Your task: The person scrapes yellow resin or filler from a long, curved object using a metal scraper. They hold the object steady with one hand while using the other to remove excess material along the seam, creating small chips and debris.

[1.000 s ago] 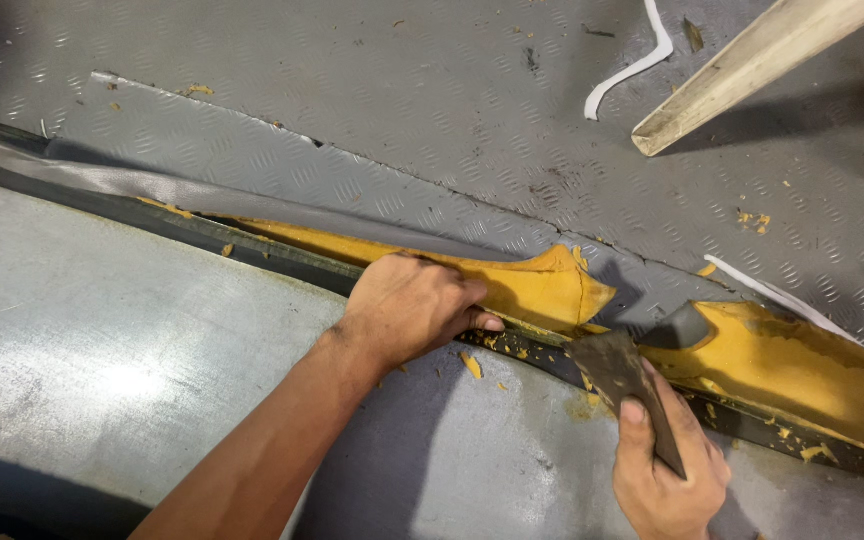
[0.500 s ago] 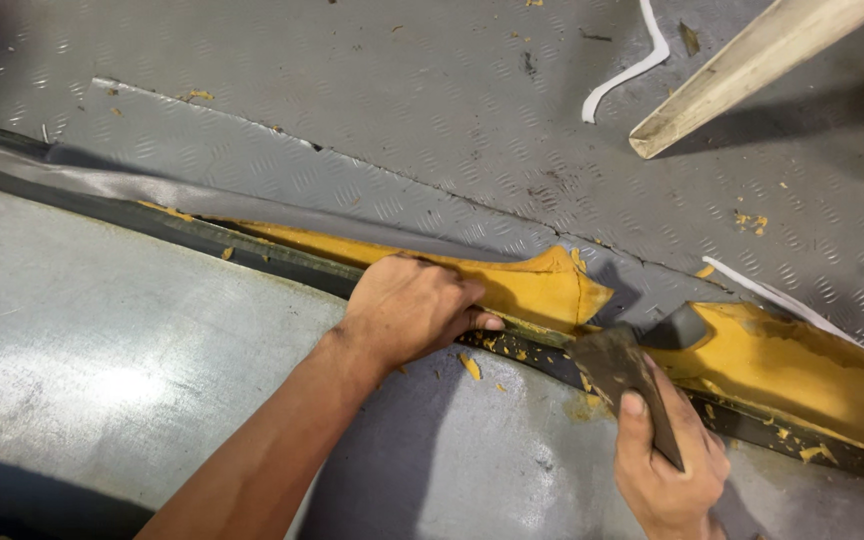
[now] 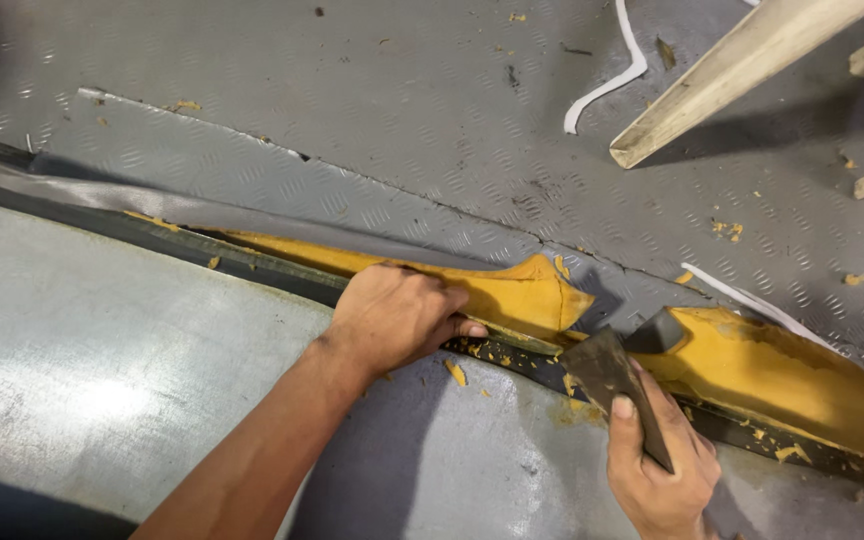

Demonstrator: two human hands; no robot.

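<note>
My left hand (image 3: 397,315) grips the edge of a grey floor covering whose underside is coated in yellow adhesive (image 3: 512,292), peeled up along a dark seam. My right hand (image 3: 657,470) holds a dark flat scraper (image 3: 612,375), thumb pressed on its blade. The blade's tip sits at the seam, between the folded-up flap and a second yellow-coated flap (image 3: 782,365) to the right.
Grey checker-pattern flooring (image 3: 352,130) lies beyond the seam, and a smooth grey panel (image 3: 82,380) is on my side. Yellow crumbs (image 3: 457,372) dot the seam. Pale wooden legs (image 3: 732,75) and a white strip (image 3: 612,80) lie at the upper right.
My right hand with the scraper has edged slightly along the seam. My left hand keeps its grip in the same place.
</note>
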